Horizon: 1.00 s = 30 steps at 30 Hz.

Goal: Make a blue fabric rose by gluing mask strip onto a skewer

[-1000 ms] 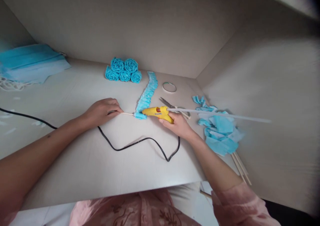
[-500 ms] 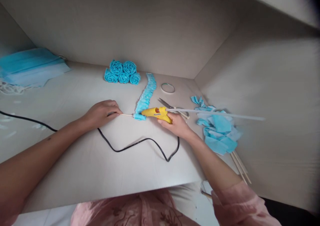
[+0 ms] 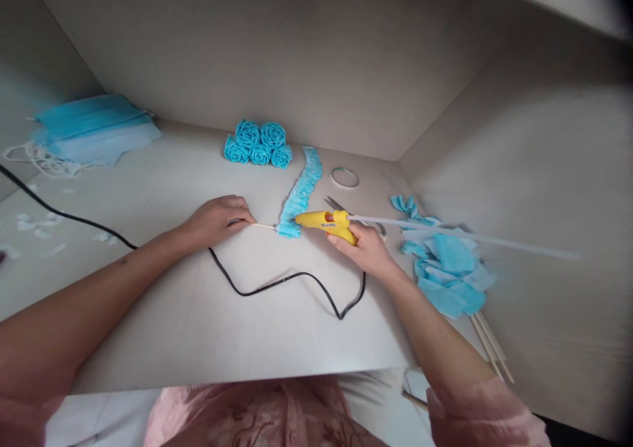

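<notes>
Ruffled strip (image 3: pixel 301 190), worktop (image 3: pixel 297 341) centre, running to one o'clock; left fingers (image 3: pixel 241 211) pinched on stick (image 3: pixel 265 226) at near end, nine o'clock, seemingly for steadiness; right fingers (image 3: pixel 364 232) wrapped round glue gun (image 3: pixel 324 221), three o'clock.

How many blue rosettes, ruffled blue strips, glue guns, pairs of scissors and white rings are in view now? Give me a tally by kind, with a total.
Blue rosettes: 5
Ruffled blue strip: 1
Yellow glue gun: 1
Scissors, partly hidden: 1
White ring: 1
Total: 9
</notes>
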### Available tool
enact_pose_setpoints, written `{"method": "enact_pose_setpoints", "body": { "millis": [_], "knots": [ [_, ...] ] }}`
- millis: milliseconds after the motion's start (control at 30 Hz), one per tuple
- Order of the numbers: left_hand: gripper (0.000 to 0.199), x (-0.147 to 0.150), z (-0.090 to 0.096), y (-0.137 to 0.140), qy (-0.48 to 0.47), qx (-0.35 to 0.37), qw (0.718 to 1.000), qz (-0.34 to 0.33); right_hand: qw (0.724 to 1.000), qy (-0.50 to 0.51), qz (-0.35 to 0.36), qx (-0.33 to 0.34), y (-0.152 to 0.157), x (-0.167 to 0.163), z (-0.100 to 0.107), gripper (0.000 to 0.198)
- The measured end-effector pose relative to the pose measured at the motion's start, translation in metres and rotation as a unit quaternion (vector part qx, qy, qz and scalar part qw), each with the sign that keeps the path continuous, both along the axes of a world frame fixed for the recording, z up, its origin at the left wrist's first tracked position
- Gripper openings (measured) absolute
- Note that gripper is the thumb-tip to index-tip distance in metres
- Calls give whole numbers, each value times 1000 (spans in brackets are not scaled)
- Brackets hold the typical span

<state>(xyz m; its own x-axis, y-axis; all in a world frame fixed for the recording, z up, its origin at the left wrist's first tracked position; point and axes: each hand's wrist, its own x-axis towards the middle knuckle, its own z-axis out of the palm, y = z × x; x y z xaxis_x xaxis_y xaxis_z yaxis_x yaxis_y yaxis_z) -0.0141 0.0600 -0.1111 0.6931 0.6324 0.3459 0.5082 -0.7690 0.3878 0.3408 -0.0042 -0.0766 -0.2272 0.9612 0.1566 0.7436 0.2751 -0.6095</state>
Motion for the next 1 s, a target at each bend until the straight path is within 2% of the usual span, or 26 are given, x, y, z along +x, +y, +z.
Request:
{"method": "enact_pose_setpoints", "body": {
  "millis": [233, 400, 633, 767, 867, 1000],
  "knots": [
    [31, 1, 2, -2, -15, 2, 1000, 4, 999, -11, 34, -23, 2, -5, -3, 39],
    [30, 2, 3, -2, -17, -8, 1000, 5, 1000, -24, 19, 1, 3, 2, 1, 42],
    [30, 3, 3, -3, -14, -10, 1000, 9, 999, -1, 18, -31, 0, -3, -1, 38],
    [30, 3, 4, -3, -16, -12, 1000, 8, 999, -29, 30, -14, 1, -3, -1, 38],
    [29, 2, 3, -3, -17, -12, 1000, 5, 999, -33, 14, -1, 2, 3, 0, 39],
    [29, 2, 2, -2, -11, -15, 1000, 8, 1000, -1, -3, -31, 2, 9, 2, 39]
  ]
}}
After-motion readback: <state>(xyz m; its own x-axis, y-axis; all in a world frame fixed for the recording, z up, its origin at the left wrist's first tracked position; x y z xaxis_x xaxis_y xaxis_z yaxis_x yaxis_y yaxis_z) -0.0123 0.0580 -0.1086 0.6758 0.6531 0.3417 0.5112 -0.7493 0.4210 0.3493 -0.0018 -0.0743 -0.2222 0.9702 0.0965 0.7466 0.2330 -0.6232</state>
